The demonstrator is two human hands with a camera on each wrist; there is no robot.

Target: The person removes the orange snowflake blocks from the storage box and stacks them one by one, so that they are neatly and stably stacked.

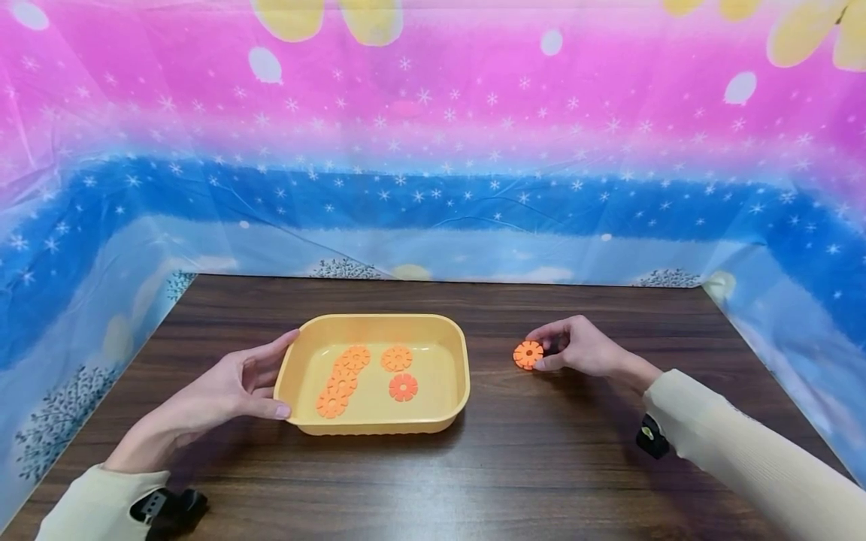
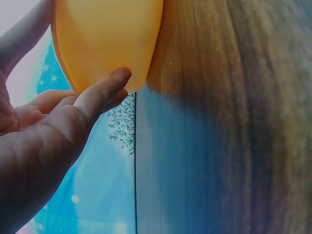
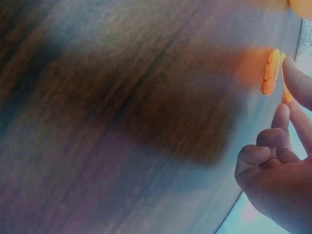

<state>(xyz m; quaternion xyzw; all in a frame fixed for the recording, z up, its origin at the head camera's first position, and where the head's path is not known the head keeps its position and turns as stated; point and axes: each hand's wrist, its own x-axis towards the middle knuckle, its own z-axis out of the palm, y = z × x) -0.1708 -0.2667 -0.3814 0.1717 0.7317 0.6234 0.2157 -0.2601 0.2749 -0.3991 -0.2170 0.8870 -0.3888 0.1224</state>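
A person's left hand [image 1: 219,383] is gripping the yellow tray [image 1: 436,361] at its left end; right of the tray, the right hand [image 1: 588,347] is pinching an orange disc [image 1: 521,352]. A second disc [image 3: 270,75] is showing with it, so a loose pinch could be risking a drop short of the tray. No legible brands or writing are appearing.

Tabletop [image 1: 541,458] looked like dark wood: streaked grain, smooth, soft sheen toward the near edge. Tray [image 1: 434,368] was smooth yellow plastic, glossy inside. Notched discs [image 1: 403,388] in it seemed matt plastic; orange disc [image 1: 528,355] toward right edge matched. Beyond far edge hung thin, creased cloth [image 1: 433,207]. Sleeves [image 1: 737,443] looked knitted.
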